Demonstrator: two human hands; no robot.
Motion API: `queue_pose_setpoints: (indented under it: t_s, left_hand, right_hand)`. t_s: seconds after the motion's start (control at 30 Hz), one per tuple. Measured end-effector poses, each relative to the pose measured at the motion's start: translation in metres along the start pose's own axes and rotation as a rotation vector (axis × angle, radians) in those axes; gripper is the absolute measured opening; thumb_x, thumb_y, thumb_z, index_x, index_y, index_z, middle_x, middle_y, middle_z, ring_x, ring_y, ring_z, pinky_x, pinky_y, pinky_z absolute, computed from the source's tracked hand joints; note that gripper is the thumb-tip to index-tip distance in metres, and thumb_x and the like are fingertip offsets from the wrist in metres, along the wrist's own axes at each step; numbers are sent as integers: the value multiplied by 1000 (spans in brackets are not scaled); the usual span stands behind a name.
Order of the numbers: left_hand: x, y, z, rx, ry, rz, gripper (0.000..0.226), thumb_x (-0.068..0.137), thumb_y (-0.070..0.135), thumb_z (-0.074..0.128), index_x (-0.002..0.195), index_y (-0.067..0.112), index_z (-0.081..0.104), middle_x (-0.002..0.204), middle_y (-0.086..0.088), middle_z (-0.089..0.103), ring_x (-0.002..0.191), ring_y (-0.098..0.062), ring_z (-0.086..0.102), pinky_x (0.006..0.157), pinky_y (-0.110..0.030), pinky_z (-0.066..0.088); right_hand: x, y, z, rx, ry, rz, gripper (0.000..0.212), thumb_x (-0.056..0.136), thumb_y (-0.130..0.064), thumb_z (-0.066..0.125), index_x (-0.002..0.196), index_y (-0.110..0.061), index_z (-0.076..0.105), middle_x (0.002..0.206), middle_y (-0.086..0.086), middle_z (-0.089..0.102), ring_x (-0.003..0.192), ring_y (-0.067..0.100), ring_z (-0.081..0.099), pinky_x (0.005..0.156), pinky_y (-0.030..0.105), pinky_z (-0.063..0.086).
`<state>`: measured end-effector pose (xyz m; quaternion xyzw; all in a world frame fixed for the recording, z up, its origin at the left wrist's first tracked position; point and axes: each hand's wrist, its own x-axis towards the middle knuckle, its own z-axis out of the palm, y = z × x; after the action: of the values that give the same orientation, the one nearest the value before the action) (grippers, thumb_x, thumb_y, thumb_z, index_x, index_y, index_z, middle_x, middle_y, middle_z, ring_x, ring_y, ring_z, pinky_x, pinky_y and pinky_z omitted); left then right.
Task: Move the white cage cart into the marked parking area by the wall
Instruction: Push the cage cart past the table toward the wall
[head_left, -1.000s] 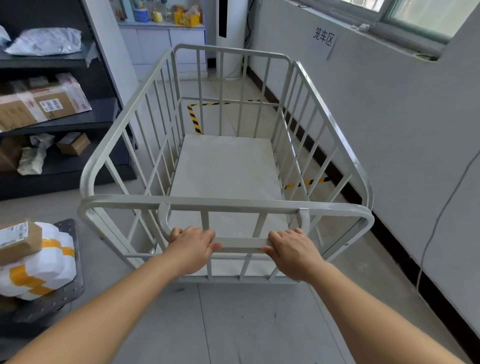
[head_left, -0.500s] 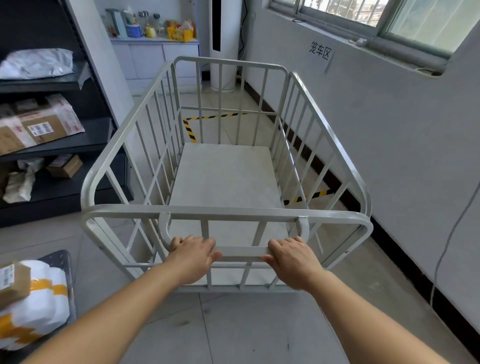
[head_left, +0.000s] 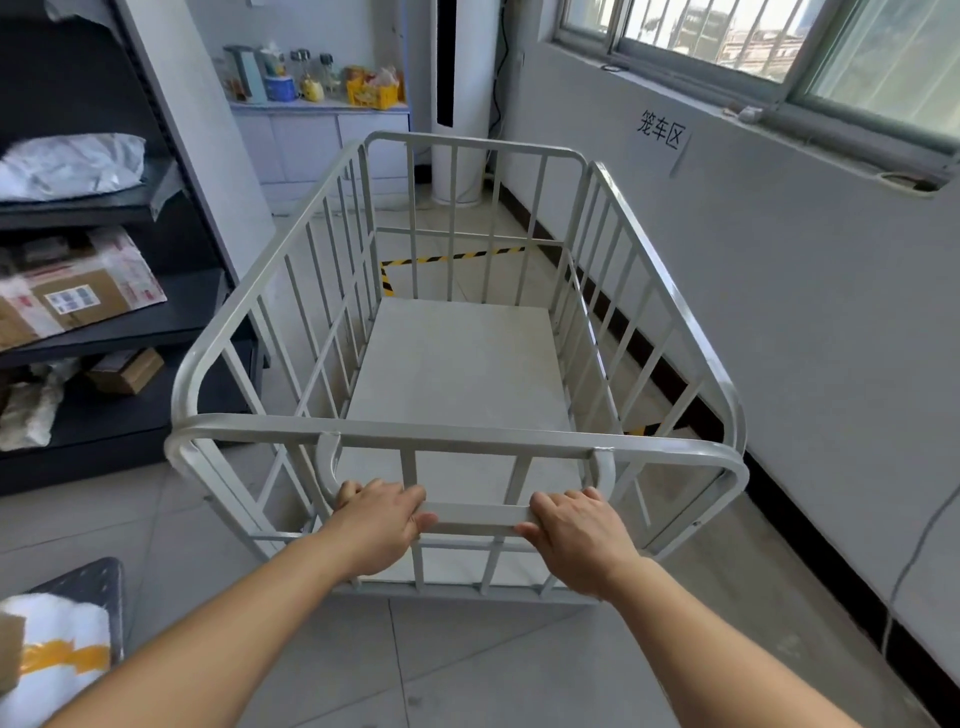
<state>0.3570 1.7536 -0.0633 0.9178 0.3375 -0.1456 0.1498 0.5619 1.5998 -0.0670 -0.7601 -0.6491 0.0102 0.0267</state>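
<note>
Both hands were closed on the white cage cart (head_left: 457, 364) at its near end. The left hand (head_left: 382, 525) curled over the left part of the low handle bar (head_left: 475, 514), fingers wrapped over the top and thumb tip showing at the inner side. The right hand (head_left: 576, 540) gripped the right part of the same bar in the same way, and a bare stretch of bar lay between them. The cart stood on the tiled floor, its right side running near the grey wall (head_left: 779, 312) under the paper sign (head_left: 660, 132). A corner of yellow-and-black tape (head_left: 452, 256) showed on the floor through the far bars, and a short piece of the same tape (head_left: 641, 430) showed through the right side bars near the skirting. The cart's deck carried nothing. Compared with a second earlier, the grip had not changed, but the cart and the person had gone forward: the dark shelf (head_left: 130, 327) with its cardboard box (head_left: 78, 299) had slid back to the left, the wrapped parcel (head_left: 52, 660) at lower left had nearly left the view, and the cluttered counter (head_left: 317, 106) beyond looked closer.
</note>
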Motion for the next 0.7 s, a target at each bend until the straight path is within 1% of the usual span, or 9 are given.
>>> queue_pose_setpoints:
  t_s: [0.13, 0.33, 0.4, 0.5, 0.53, 0.63, 0.7]
  left_hand:
    - [35, -9, -16, -1, 8, -6, 29, 100, 49, 24, 95, 26, 41, 107, 1, 57, 109, -22, 47, 93, -41, 27]
    - [83, -16, -44, -6, 6, -6, 27, 100, 47, 25, 93, 26, 40, 104, 0, 57, 107, -22, 48, 94, -41, 28]
    - [97, -19, -51, -5, 5, -8, 28, 100, 47, 25, 93, 25, 41, 103, 0, 57, 106, -22, 47, 93, -41, 28]
    - [118, -24, -59, 0, 10, -7, 30, 100, 47, 25, 94, 24, 43, 100, 0, 55, 105, -22, 46, 93, -41, 28]
    - [125, -25, -62, -1, 13, -6, 31, 100, 47, 26, 94, 23, 44, 98, 1, 54, 104, -22, 46, 93, -41, 28]
    - [144, -30, -69, -10, 23, -7, 34, 100, 47, 26, 98, 22, 48, 99, 1, 55, 103, -22, 46, 94, -40, 27]
    - [157, -33, -74, -6, 28, -6, 34, 100, 48, 26, 98, 22, 48, 99, 1, 56, 102, -22, 46, 94, -40, 28]
  right_hand:
    - [36, 19, 1, 0, 24, -12, 80, 74, -64, -12, 99, -19, 50, 96, 3, 65, 87, 26, 58, 85, 37, 36]
    - [88, 44, 3, -20, 26, -29, 79, 74, -64, -12, 97, -19, 49, 94, 4, 65, 87, 28, 58, 83, 39, 35]
    - [104, 52, 2, -24, -1, -34, 73, 80, -65, -5, 98, -19, 49, 95, 3, 64, 87, 27, 58, 84, 39, 35]
    - [124, 63, 2, -20, -24, -29, 52, 94, -56, 14, 99, -18, 49, 95, 4, 64, 87, 27, 57, 85, 39, 35]
    - [130, 66, 1, -19, -20, -31, 51, 95, -56, 15, 99, -18, 49, 95, 4, 64, 86, 27, 57, 85, 39, 35]
    - [149, 76, 0, -41, -10, -44, 69, 83, -63, -2, 98, -18, 48, 93, 3, 64, 85, 26, 57, 84, 39, 35]
    - [162, 82, -1, -29, -1, -48, 76, 77, -65, -8, 98, -18, 48, 93, 3, 64, 85, 27, 57, 84, 39, 35]
